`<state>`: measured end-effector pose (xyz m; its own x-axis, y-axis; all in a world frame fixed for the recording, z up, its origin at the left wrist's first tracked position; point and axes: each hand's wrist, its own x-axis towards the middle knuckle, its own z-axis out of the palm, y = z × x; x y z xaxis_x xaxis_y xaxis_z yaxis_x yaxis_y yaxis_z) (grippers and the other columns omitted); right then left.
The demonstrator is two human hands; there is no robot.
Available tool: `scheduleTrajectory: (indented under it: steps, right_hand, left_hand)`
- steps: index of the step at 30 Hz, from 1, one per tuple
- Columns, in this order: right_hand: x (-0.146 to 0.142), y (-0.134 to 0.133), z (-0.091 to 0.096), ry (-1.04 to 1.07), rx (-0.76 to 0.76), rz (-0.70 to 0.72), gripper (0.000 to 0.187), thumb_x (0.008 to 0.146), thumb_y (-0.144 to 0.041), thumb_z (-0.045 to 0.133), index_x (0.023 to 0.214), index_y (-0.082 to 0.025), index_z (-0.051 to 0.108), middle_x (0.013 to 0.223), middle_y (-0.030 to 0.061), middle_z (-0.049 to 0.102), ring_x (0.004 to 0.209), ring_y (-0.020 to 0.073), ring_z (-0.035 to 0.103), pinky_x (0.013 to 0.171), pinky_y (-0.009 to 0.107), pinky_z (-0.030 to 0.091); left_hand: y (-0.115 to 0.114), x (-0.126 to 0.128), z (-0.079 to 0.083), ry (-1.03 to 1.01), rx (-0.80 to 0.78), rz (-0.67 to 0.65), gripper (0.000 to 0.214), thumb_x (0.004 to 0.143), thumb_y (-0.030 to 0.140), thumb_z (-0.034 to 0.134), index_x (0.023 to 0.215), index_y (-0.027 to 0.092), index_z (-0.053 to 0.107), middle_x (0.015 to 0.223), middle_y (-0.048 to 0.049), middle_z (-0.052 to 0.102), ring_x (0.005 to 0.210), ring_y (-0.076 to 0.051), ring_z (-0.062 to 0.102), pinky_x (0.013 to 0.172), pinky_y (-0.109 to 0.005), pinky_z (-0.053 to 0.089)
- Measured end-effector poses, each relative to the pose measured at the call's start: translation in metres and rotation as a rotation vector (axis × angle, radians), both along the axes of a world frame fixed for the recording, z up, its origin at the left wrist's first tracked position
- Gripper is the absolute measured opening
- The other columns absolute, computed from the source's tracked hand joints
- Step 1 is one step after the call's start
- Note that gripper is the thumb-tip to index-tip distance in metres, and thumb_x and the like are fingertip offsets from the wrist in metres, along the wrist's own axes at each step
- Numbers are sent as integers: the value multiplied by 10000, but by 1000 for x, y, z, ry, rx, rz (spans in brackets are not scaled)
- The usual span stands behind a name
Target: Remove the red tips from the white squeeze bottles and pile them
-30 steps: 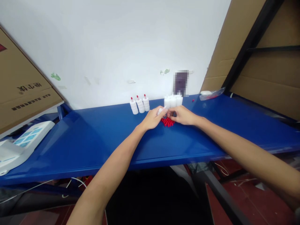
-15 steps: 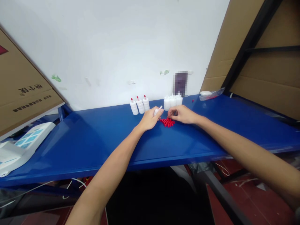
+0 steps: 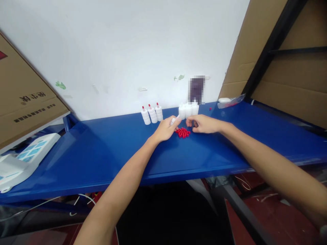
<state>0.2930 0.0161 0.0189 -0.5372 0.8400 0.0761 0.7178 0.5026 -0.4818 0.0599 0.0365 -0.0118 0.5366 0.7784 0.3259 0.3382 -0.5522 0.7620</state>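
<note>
My left hand (image 3: 167,128) is closed around a white squeeze bottle (image 3: 173,120), its narrow nozzle pointing up and to the right. Most of the bottle's body is hidden by the fingers. Beside that hand, a pile of small red caps (image 3: 183,133) lies on the blue table (image 3: 114,146). My right hand (image 3: 203,124) hovers just above and right of the pile, fingers curled inward; whatever they hold, if anything, is hidden. Behind it stand several white bottles (image 3: 188,110) without red tips. Three white bottles with red caps (image 3: 152,115) stand further left near the wall.
A single red cap (image 3: 210,109) and a clear plastic bag (image 3: 231,102) lie at the back right. On the left end sits a white device with blue panels (image 3: 30,153). Cardboard (image 3: 22,95) leans at the left, with more at the right; a white wall rises behind.
My right hand has lifted from the red caps and shifted slightly right. My left hand, still around the bottle, has moved a little to the right.
</note>
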Motion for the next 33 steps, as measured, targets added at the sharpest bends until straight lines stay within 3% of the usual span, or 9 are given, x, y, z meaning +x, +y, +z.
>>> scheduleTrajectory:
  steps: [12, 19, 25, 33]
  right_hand:
    - [-5, -5, 1, 25, -20, 17, 132, 710, -246, 651, 826, -213, 596, 820, 25, 639, 699, 169, 540, 658, 303, 438]
    - [-5, -7, 1, 37, -24, -8, 112, 797, -315, 621, 788, -205, 600, 725, 6, 619, 645, 158, 527, 637, 299, 389]
    - [-14, -9, -3, 176, 222, -159, 367, 957, -476, 476, 727, -203, 565, 648, -4, 544, 647, 163, 495, 661, 313, 346]
    - [-39, -14, -10, 435, 99, -151, 464, 944, -591, 473, 691, -208, 543, 561, -37, 445, 565, 136, 410, 585, 290, 313]
  left_hand:
    - [-4, -4, 4, 42, 112, 170, 514, 1008, 642, 375, 866, 189, 572, 729, -26, 689, 684, -174, 651, 704, -298, 482]
    - [-3, -9, 5, 174, 214, 317, 515, 1002, 648, 376, 938, 199, 620, 726, -26, 651, 684, -200, 604, 667, -306, 428]
    - [-4, -10, 6, 304, 269, 271, 534, 986, 686, 380, 1036, 216, 629, 759, -41, 658, 693, -223, 603, 668, -316, 416]
    - [-3, -8, 4, 365, 325, 146, 514, 989, 670, 383, 1109, 230, 620, 814, -63, 681, 737, -250, 636, 695, -324, 444]
